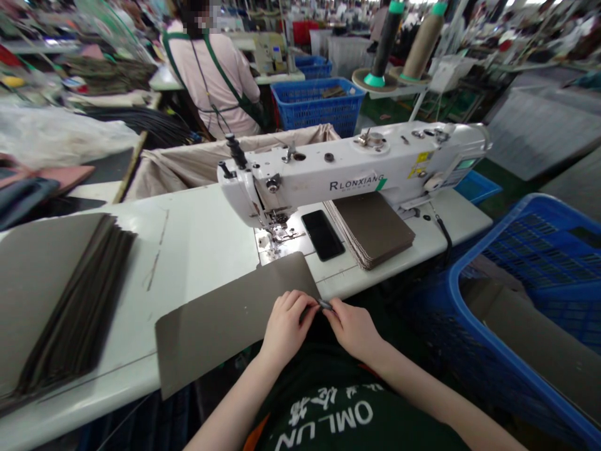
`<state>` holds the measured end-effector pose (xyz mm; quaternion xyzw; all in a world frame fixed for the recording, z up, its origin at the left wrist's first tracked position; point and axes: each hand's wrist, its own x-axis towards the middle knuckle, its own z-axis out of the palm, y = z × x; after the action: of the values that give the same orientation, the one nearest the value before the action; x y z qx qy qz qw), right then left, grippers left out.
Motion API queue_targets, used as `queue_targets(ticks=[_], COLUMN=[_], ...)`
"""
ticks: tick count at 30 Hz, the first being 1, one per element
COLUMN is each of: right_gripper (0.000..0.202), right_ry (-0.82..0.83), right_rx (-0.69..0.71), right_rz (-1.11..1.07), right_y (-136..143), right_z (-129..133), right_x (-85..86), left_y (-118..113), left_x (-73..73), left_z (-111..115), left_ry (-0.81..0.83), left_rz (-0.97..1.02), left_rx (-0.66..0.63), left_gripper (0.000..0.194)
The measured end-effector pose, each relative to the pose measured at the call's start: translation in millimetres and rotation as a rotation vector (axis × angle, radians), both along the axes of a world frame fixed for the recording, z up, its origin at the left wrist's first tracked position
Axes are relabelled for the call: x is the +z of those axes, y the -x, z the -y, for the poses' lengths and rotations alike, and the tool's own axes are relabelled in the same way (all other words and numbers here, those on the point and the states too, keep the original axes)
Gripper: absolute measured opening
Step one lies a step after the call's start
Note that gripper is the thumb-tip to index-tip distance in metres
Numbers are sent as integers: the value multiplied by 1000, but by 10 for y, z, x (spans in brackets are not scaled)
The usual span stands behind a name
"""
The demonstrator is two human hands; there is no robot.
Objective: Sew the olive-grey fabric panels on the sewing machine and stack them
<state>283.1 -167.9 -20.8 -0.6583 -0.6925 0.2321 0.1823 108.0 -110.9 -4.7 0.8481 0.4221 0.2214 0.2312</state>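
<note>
A long grey-brown panel (pixel 225 313) lies slanted across the table's front edge, its left end hanging over. My left hand (pixel 288 322) pinches the panel's right end near its corner. Close beside it, my right hand (pixel 352 326) is closed on a small dark grey piece (pixel 325 305) at that same corner; its exact shape is hard to make out. Behind the panel stands a white sewing machine (pixel 352 166), its lit needle area (pixel 277 241) just beyond the panel's top edge.
A black phone (pixel 323 235) lies beside a stack of brown pieces (pixel 373 228) under the machine arm. Large panels (pixel 51 294) are piled at the left. A blue basket (pixel 453 282) stands at the right. Beyond the table, a person in pink (pixel 218 75) faces away.
</note>
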Motion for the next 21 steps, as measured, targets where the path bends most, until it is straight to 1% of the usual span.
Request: queue_targets(ticks=[2,4,6,7,8,9,10,12,13,14,15,16,18,19,21], right_gripper=[22,23,22,22,23,28,35,49,54,57,60,62,63,62,61], right_ry=[2,-6,-25,-39,-56,-71,-83,-87,-80,-73,-68,-68,-80,-87,-96], right_rx=[-6,-22,-45,-48,-38,-12,25,104,132,148,157,160,157,153,136], right_rz=[1,-18,-54,-80,-108,-132,-145,-121,-87,-48,-15,6,6,-9,-41], right_y=[1,-20,-51,-64,-70,-69,-60,-16,13,44,74,99,128,131,116], right_z=[-7,-4,3,5,4,0,-8,-36,-53,-72,-90,-106,-128,-133,-133], right_x=[-2,9,36,54,71,85,93,85,70,50,28,8,-16,-17,-3], left_y=[26,158,416,581,758,936,1104,1375,1468,1533,1571,1589,1594,1600,1666], left_x=[66,175,284,320,335,330,307,233,198,173,161,165,222,276,438], left_z=[-1,-52,-161,-233,-310,-386,-457,-560,-586,-593,-583,-555,-462,-405,-299], left_ry=[39,106,169,177,162,121,69,-12,-27,-14,24,78,201,257,342], left_rz=[19,32,-1,-40,-84,-138,-204,-342,-399,-436,-450,-443,-380,-326,-219], left_rx=[-29,-132,-221,-212,-134,-26,96,304,374,413,423,407,345,316,291], left_gripper=[12,13,18,20,21,24,35,67,76,77,71,60,39,34,32])
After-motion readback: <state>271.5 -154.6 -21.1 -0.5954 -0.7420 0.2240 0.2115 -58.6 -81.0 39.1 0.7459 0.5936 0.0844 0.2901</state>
